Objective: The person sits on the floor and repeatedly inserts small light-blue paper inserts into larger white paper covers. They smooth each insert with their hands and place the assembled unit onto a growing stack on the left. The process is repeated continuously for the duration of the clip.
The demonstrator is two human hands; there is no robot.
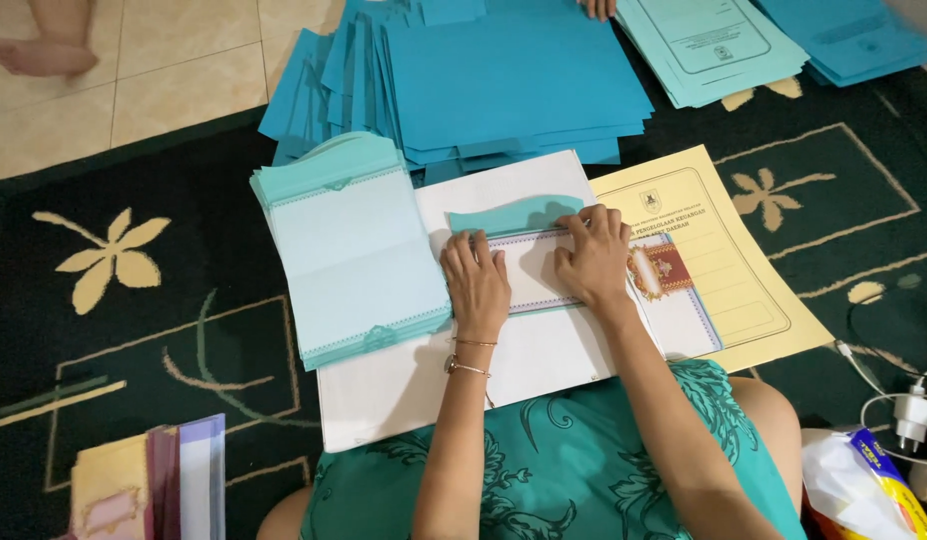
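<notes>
From the head camera, both hands press flat on a pale card (529,275) with a patterned border that lies on a large white sheet (544,355) across the person's lap. The left hand (476,280) lies palm down with fingers straight and close together, holding nothing, its fingertips on the card's upper left part. The right hand (594,258) is also spread flat, gripping nothing, its fingertips at the card's top edge, where a turquoise flap (514,215) with a wavy cut edge is folded over. Thin bracelets (472,355) circle the left wrist.

Just left of the card and touching the white sheet sits a thick stack of light turquoise folded cards (349,250), matte paper with scalloped tabs at top and bottom. To the right lies a smooth yellow printed sheet (729,270), partly under a white sheet with a red-and-gold emblem (662,268).

Above, a fanned heap of deeper blue paper sheets (504,85) overlaps itself with sharp straight edges, and paler blue printed sheets (709,45) lie beyond it. Everything rests on a dark carpet (134,350) with cream flower shapes; pale floor tiles (174,70) show at the upper left. Open carpet lies to the left of the card stack; the right side is crowded with a white charger and cable (909,410) and a plastic packet (869,480).
</notes>
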